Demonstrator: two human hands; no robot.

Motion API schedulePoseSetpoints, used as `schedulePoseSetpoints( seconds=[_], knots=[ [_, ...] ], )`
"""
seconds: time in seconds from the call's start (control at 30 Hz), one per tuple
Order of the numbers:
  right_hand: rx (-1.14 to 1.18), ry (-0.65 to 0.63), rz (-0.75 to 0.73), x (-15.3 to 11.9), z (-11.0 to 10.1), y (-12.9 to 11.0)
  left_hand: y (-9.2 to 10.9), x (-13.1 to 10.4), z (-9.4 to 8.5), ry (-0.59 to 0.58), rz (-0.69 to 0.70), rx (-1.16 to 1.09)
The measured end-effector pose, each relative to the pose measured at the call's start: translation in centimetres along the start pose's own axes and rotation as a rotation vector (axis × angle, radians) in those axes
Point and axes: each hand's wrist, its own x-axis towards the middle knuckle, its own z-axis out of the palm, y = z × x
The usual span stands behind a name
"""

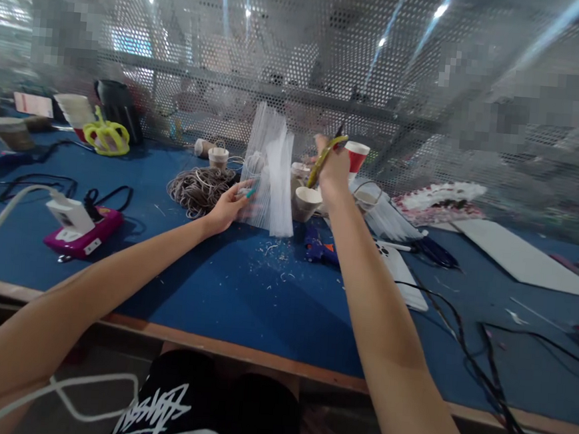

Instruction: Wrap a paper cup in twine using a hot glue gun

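Note:
My left hand (227, 207) is at the left edge of an upright bundle of thin, clear and white plastic strips (278, 176). Its fingers close on that edge, and some show blurred through the plastic. A small teal spot shows at the thumb. Farther right, my right hand (334, 167) is raised and closed around yellow-handled scissors (320, 162), their dark tip pointing up. Beneath it stand a beige paper cup (307, 201) and a purple-blue glue gun (317, 246). Beside my left hand lies a tangled coil of grey-brown cord (199, 190).
Small clippings (271, 259) litter the blue tabletop (242, 307). A magenta power strip (85, 238) with a white plug sits left, near a yellow crown-like object (106, 134). Black cables (461, 331) cross the right side. A white board (527, 256) lies there. Metal mesh (302, 57) rises behind.

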Motion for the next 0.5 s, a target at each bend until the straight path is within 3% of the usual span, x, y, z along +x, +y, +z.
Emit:
schedulePoseSetpoints(
  seconds=[0.07,0.1,0.17,0.2,0.33,0.43,0.5],
  knots=[
    [0.29,-0.088,0.323,-1.1,-0.8,-2.1,0.0,0.0,0.0,0.01,-0.02,-0.039],
    [0.427,-0.2,0.458,-1.9,-1.0,-3.0,0.1,0.1,0.0,0.011,-0.034,-0.062],
    [0.506,-0.334,0.544,-4.0,-1.0,-3.8,0.0,0.3,0.0,0.01,-0.068,-0.106],
    [0.597,-0.482,0.618,-5.1,-0.9,-3.7,0.0,0.4,0.0,0.011,-0.085,-0.125],
    [0.595,-0.658,0.709,-9.6,0.0,-0.9,-0.3,0.6,-0.1,0.026,-0.13,-0.164],
    [0.583,-0.869,0.744,-12.3,0.1,1.5,-0.4,0.1,-0.3,0.01,-0.156,-0.173],
    [0.599,-0.908,0.764,-13.7,-0.1,2.4,-0.4,-0.5,-0.4,-0.011,-0.174,-0.177]
  ],
)
